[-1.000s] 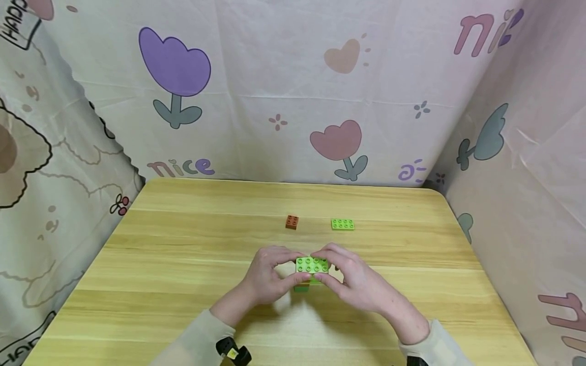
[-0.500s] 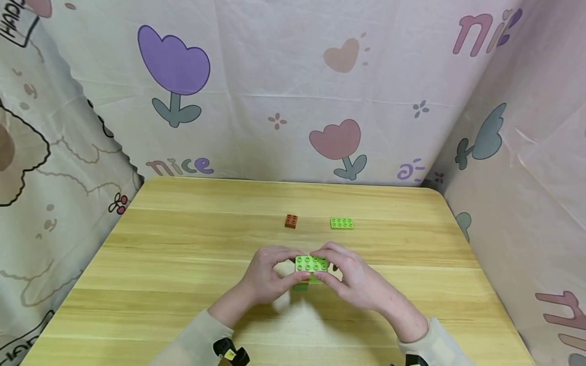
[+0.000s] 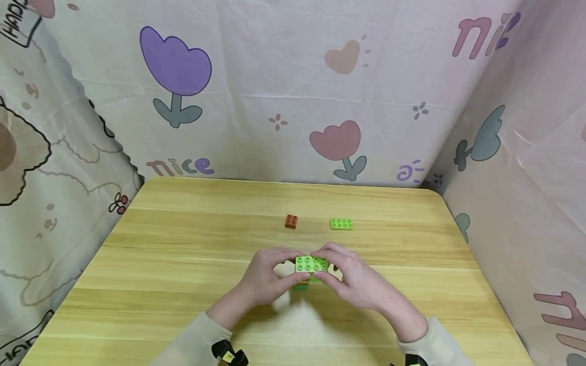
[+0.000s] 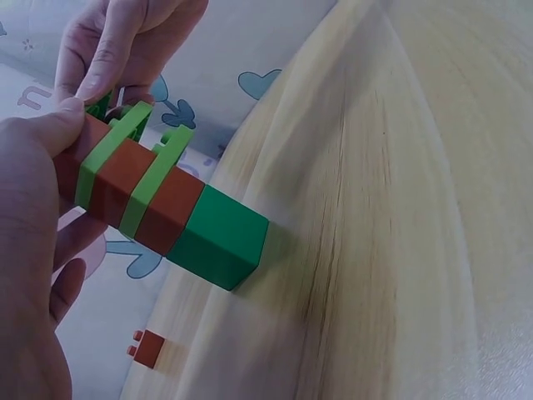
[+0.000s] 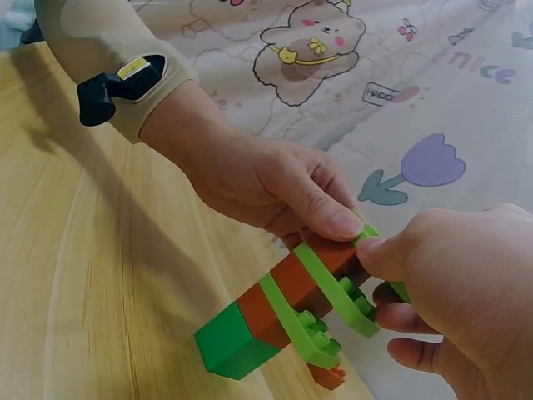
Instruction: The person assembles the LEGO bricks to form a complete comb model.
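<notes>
An upright tower of toy building bricks stands between my hands. Its lowest brick is dark green [image 4: 218,237]; above it, brown bricks [image 4: 119,185] alternate with thin light green plates [image 5: 300,321]. A studded light green plate [image 3: 311,264] tops the tower in the head view. My left hand [image 3: 265,277] pinches this top plate at its left end, thumb in front and fingers behind. At the right end my right hand [image 3: 350,277] pinches the same plate. The fingers partly cover the upper tower in both wrist views.
Behind the tower, a loose brown brick [image 3: 291,221] and a loose light green plate [image 3: 341,223] lie on the wooden table [image 3: 183,229]. A patterned cloth [image 3: 256,76] hangs along the table's back and sides.
</notes>
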`<state>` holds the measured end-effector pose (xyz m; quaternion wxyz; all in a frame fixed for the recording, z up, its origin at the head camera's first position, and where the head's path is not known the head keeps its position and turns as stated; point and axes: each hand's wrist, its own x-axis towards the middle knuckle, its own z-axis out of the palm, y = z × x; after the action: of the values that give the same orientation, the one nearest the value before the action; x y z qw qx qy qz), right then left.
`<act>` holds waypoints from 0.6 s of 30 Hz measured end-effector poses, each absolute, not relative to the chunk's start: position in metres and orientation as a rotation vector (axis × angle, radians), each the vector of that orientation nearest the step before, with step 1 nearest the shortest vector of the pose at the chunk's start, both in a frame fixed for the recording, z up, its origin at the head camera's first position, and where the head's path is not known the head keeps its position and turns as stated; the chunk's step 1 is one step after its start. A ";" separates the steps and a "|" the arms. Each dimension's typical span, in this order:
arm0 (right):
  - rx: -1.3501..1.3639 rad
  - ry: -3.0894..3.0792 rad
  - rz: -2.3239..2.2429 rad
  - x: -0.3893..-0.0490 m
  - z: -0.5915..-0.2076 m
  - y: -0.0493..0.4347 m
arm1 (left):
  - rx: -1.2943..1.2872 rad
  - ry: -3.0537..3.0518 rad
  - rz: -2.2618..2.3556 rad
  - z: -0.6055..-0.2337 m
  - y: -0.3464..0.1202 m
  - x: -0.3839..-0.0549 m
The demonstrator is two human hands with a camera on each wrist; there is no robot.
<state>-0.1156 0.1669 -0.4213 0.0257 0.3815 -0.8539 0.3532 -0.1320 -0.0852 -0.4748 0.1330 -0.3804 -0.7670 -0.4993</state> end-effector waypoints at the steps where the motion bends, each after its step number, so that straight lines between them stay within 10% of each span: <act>1: 1.178 -2.641 1.094 -0.116 -0.421 0.167 | -1.106 -2.224 -1.445 -0.474 -0.085 -0.132; 18: 1.156 -2.591 1.217 -0.118 -0.421 0.178 | -1.130 -2.232 -1.398 -0.472 -0.085 -0.133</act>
<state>-0.1184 0.1781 -0.4211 0.0272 0.3744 -0.8390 0.3940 -0.1333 -0.0855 -0.4724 0.1375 -0.3906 -0.7714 -0.4832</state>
